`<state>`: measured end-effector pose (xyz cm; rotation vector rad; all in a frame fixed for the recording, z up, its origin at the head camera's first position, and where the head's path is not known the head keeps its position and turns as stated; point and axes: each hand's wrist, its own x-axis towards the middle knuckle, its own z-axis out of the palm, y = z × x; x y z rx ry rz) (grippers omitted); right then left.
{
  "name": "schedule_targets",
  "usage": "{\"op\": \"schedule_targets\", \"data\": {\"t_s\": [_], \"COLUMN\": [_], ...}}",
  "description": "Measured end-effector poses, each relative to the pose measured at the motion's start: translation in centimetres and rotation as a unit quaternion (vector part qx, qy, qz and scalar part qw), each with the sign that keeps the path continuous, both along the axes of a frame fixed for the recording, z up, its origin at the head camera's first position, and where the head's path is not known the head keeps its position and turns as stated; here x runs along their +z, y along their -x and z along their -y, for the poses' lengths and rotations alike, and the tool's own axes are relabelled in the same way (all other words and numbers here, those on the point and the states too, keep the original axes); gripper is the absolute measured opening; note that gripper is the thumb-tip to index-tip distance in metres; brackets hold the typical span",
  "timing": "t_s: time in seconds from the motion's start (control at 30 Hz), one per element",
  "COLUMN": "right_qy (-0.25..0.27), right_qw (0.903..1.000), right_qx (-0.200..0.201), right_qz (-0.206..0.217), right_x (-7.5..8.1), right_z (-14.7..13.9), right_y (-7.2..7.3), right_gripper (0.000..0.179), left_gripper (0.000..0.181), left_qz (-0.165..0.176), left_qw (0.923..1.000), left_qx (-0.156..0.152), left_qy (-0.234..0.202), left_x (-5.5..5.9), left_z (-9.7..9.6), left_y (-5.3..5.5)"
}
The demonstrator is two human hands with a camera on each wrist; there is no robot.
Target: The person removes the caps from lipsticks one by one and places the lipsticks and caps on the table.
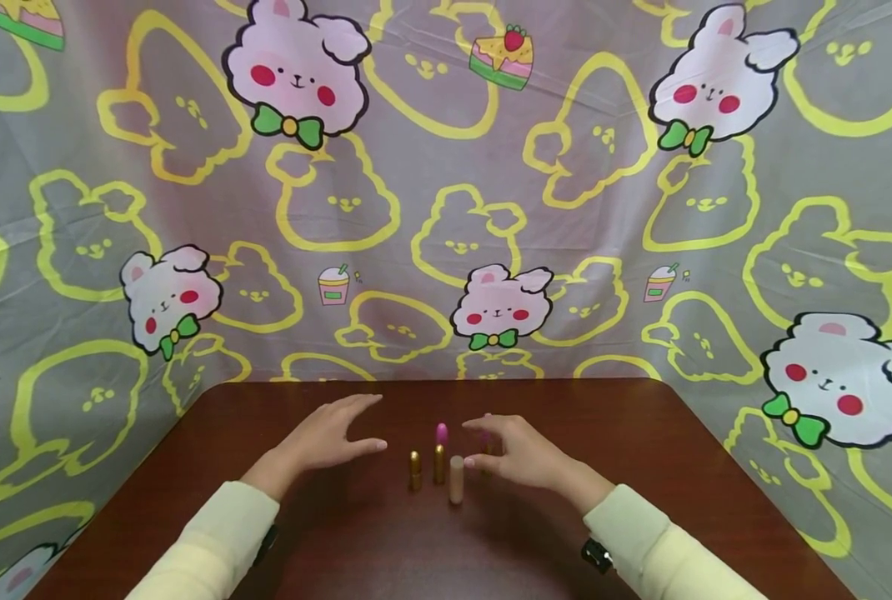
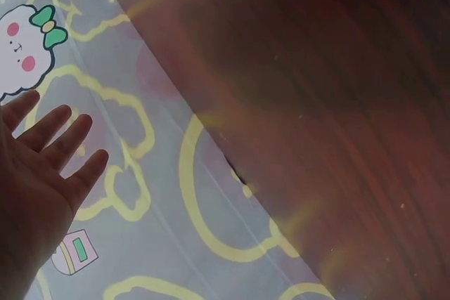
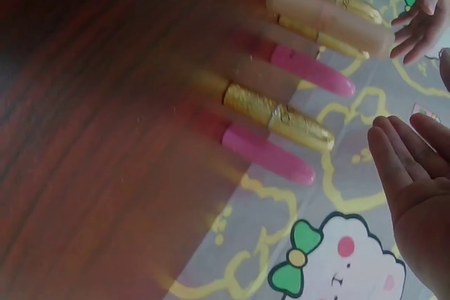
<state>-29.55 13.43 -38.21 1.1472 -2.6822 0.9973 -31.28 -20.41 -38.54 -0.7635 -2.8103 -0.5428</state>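
Several small upright tubes, shaped like lipsticks, stand on the brown table. A beige tube (image 1: 457, 481) is nearest, with two gold tubes (image 1: 415, 471) and a pink tube (image 1: 442, 433) behind and beside it. Another gold tube (image 3: 278, 116) and pink tube (image 3: 267, 152) show fully in the right wrist view; the right hand partly hides them in the head view. My right hand (image 1: 521, 450) hovers just right of the beige tube, fingers extended and holding nothing. To the left of the group, my left hand (image 1: 326, 437) is raised, fingers spread and thumb apart, also holding nothing.
The dark wooden table (image 1: 341, 542) has a straight far edge with rounded corners. A grey curtain (image 1: 416, 167) printed with bunnies and yellow outlines hangs behind and along both sides. Dark wrist devices (image 1: 597, 555) sit at the sleeve cuffs.
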Motion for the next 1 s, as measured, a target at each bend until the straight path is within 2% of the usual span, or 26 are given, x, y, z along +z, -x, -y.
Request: {"op": "schedule_targets", "data": {"t_s": [0.2, 0.3, 0.47, 0.6, 0.83, 1.0], "right_qy": [0.022, 0.019, 0.014, 0.019, 0.039, 0.055], "right_qw": [0.9991, 0.9991, 0.9991, 0.9991, 0.9981, 0.9966], "right_qx": [0.003, -0.008, -0.023, -0.025, -0.023, -0.027], "right_qz": [0.037, 0.037, 0.032, 0.029, 0.043, 0.055], "right_x": [-1.1, -1.5, -2.3, -3.0, -3.8, -4.1], "right_z": [0.7, 1.1, 1.6, 1.9, 2.4, 2.7], "right_y": [-0.1, 0.0, -0.1, 0.0, 0.1, 0.1], "right_gripper": [0.048, 0.047, 0.042, 0.039, 0.027, 0.018], "left_gripper": [0.081, 0.078, 0.081, 0.080, 0.072, 0.066], "left_qz": [0.006, 0.010, 0.050, 0.065, 0.054, 0.050], "left_qw": [0.9998, 0.9996, 0.9964, 0.9928, 0.9893, 0.9806], "left_qx": [-0.016, -0.019, -0.021, -0.031, -0.042, -0.042], "left_qy": [-0.008, -0.019, -0.065, -0.095, -0.129, -0.185], "left_x": [-0.7, -0.9, -1.4, -1.8, -2.1, -2.1], "left_z": [-0.3, -0.4, -0.8, -1.0, -1.8, -2.4], "left_y": [-0.5, -0.7, -1.0, -1.2, -1.3, -1.4]}}
